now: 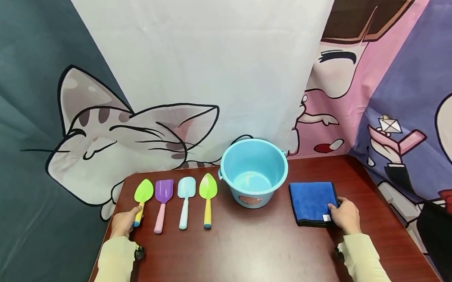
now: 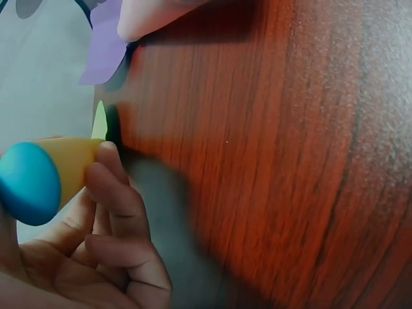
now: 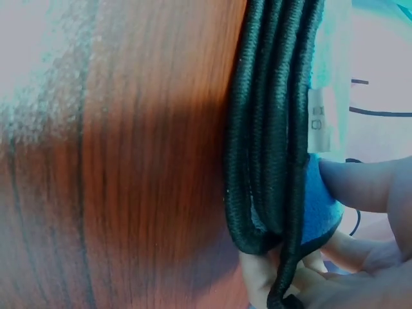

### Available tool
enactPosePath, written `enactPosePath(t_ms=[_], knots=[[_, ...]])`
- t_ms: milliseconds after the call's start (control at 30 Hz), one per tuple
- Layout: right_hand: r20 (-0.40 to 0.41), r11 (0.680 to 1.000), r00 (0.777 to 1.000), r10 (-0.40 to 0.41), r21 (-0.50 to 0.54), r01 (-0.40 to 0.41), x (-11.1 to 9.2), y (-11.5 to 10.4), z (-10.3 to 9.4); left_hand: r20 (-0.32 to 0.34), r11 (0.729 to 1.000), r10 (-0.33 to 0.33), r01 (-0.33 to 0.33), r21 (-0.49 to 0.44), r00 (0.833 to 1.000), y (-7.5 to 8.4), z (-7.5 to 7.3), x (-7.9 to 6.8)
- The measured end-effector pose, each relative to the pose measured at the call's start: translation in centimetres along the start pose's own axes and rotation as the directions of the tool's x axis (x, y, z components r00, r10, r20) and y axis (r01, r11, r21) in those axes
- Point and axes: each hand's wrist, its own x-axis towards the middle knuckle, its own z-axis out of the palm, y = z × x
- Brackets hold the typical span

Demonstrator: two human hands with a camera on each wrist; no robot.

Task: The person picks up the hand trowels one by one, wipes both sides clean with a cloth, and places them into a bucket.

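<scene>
At the table's left side my left hand (image 1: 124,222) pinches the yellow handle of a toy shovel with a green pointed blade (image 1: 144,190). Its blue handle end (image 2: 29,184) faces the camera in the left wrist view. On the right, my right hand (image 1: 346,215) grips the near right corner of a folded blue cloth (image 1: 313,201). The thumb lies on top by a white tag (image 3: 318,120) and the other fingers are under the dark-edged layers (image 3: 275,129). Beside the left hand lies a purple shovel with a pink handle (image 1: 160,218).
A light blue shovel (image 1: 186,187) and another green shovel with a yellow handle (image 1: 208,186) continue the row. Right of them stands a light blue bucket (image 1: 255,196) near the back edge of the brown table (image 1: 233,257). A printed cloth backdrop (image 1: 221,63) hangs behind.
</scene>
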Motion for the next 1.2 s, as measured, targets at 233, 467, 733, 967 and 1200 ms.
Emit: enactPosePath(t_ms=[233,467,733,967,1200], knots=[[0.001,0.999,1.000,-0.030,0.045,0.030,-0.3,-0.1,-0.5,-0.041,1.000,-0.016,0.016,0.011,0.999,-0.1,0.1,0.2],[0.020,0.990,1.000,-0.013,0.138,0.010,-0.7,-0.5,-0.9,-0.059,1.000,0.006,-0.004,0.023,0.998,0.4,-0.2,-0.2],[0.002,0.979,1.000,-0.001,0.205,0.001,-0.6,-1.1,-1.1,-0.070,0.997,0.082,-0.082,0.012,0.994,2.0,0.0,-1.7],[-0.003,0.980,1.000,-0.026,0.200,0.026,-0.5,-1.1,-1.1,-0.092,0.988,0.151,-0.152,-0.002,0.984,2.8,0.5,-3.2],[-0.004,0.970,1.000,-0.030,0.241,0.030,-1.0,-1.6,-1.4,-0.093,0.977,0.213,-0.210,0.046,0.973,3.6,1.4,-4.9]])
